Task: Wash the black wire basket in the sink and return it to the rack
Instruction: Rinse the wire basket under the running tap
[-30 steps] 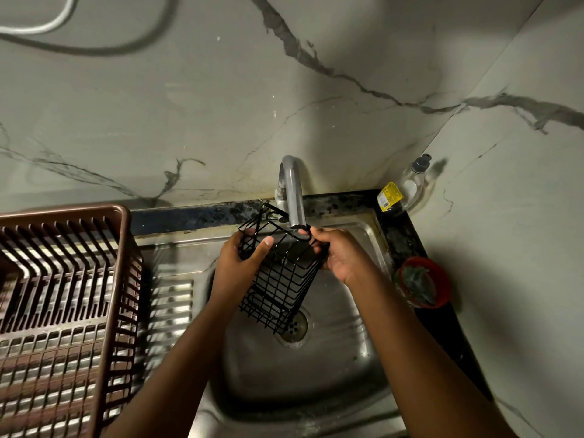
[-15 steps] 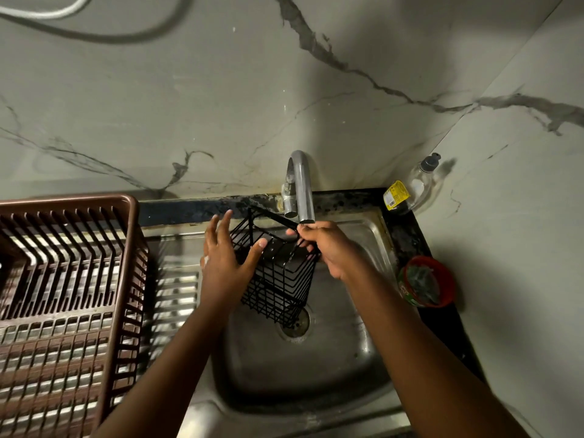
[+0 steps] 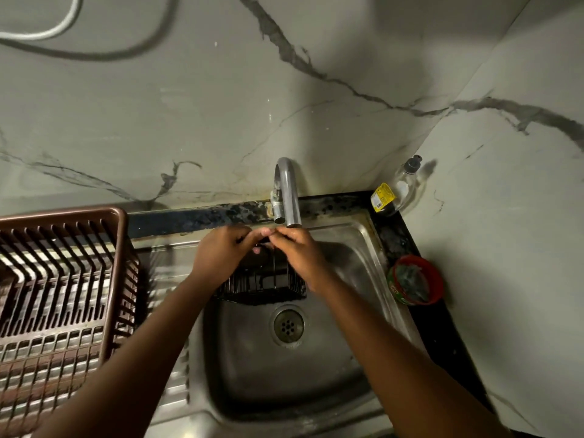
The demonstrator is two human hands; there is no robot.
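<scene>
The black wire basket (image 3: 262, 284) hangs over the steel sink (image 3: 357, 248), just under the curved tap (image 3: 289, 197). Both hands meet at its far top edge. My left hand (image 3: 221, 254) grips that edge from the left, and my right hand (image 3: 298, 251) grips it from the right, fingertips almost touching. The hands hide the basket's upper part; only its lower wires show above the drain (image 3: 288, 324). The brown plastic rack (image 3: 60, 279) stands on the left on the drainboard.
A clear soap bottle (image 3: 404, 184) with a yellow label stands in the back right corner. A red tub (image 3: 415, 279) with a scrubber sits on the dark counter right of the sink. Marble walls close in behind and on the right.
The basket has turned from a tilted, side-on hold to hanging squarely below the tap. My left hand moved from its left side to the top edge, beside my right hand.
</scene>
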